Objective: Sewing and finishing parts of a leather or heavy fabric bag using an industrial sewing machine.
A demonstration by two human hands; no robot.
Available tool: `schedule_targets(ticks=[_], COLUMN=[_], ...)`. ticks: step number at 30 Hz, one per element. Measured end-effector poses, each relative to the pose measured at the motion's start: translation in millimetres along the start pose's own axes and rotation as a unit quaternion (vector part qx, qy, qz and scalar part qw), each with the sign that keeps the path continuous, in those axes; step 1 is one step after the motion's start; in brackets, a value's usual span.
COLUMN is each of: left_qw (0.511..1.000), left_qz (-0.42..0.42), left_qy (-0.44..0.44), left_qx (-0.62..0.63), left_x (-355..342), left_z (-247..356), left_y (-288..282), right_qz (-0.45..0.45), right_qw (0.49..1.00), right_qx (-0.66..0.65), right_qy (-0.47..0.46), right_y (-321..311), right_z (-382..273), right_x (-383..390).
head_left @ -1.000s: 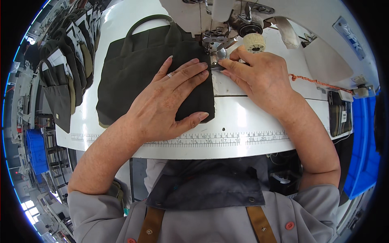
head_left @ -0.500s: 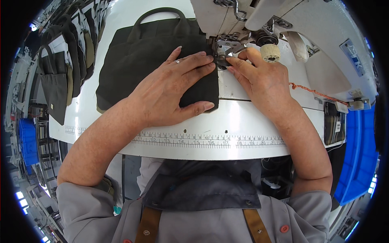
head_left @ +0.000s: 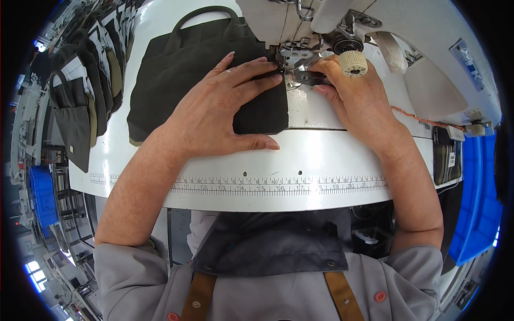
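A dark olive fabric bag (head_left: pixel 166 91) with a looped handle lies flat on the white sewing table. My left hand (head_left: pixel 217 107) rests on it with the fingers spread, fingertips beside the presser foot and the thumb past the bag's lower edge. The presser foot (head_left: pixel 282 63) of the sewing machine sits at the bag's right edge. Right of the foot, my right hand (head_left: pixel 353 91) is closed, thumb and index finger on a dark narrow piece (head_left: pixel 309 78). Its kind is unclear, and part of it is hidden by the fingers.
The machine's white body (head_left: pixel 428 80) with a cream knob (head_left: pixel 354 63) overhangs my right hand. More dark bags (head_left: pixel 75 117) hang at the left. A ruler strip (head_left: pixel 257 186) runs along the table's front. Blue bins (head_left: pixel 474 198) stand at right and far left.
My right hand has drawn slightly right, and more of the dark piece shows between it and the presser foot. My left hand stays spread on the bag. The view has shifted slightly.
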State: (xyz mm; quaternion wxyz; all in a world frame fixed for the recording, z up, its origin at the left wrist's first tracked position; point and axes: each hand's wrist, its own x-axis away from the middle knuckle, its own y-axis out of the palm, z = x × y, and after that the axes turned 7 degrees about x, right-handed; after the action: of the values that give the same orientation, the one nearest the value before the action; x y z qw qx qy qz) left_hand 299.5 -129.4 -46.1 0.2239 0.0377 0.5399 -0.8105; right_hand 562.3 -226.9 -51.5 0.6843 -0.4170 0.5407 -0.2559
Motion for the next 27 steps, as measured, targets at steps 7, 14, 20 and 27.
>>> schedule_targets(ticks=[7, 14, 20, 27], left_qw=[0.992, 0.990, 0.988, 0.983], left_qz=[0.031, 0.091, 0.114, 0.130], left_qy=[0.123, 0.103, 0.090, 0.129], left_qx=[0.024, 0.026, 0.043, 0.029], left_x=[5.3, 5.3, 3.1, 2.5], left_z=[5.0, 12.4, 12.0, 9.0], left_y=[4.8, 8.8, 5.5, 9.7], right_qz=[-0.055, -0.001, 0.036, 0.024], right_qw=[0.990, 0.976, 0.972, 0.972], right_qx=[-0.125, -0.177, -0.124, -0.096], right_qy=[-0.032, -0.129, -0.196, -0.214], right_y=[-14.8, -4.9, -4.3, -5.8], right_z=[-4.3, -12.0, -21.9, -25.2], right_x=[1.2, 0.5, -0.2, -3.3])
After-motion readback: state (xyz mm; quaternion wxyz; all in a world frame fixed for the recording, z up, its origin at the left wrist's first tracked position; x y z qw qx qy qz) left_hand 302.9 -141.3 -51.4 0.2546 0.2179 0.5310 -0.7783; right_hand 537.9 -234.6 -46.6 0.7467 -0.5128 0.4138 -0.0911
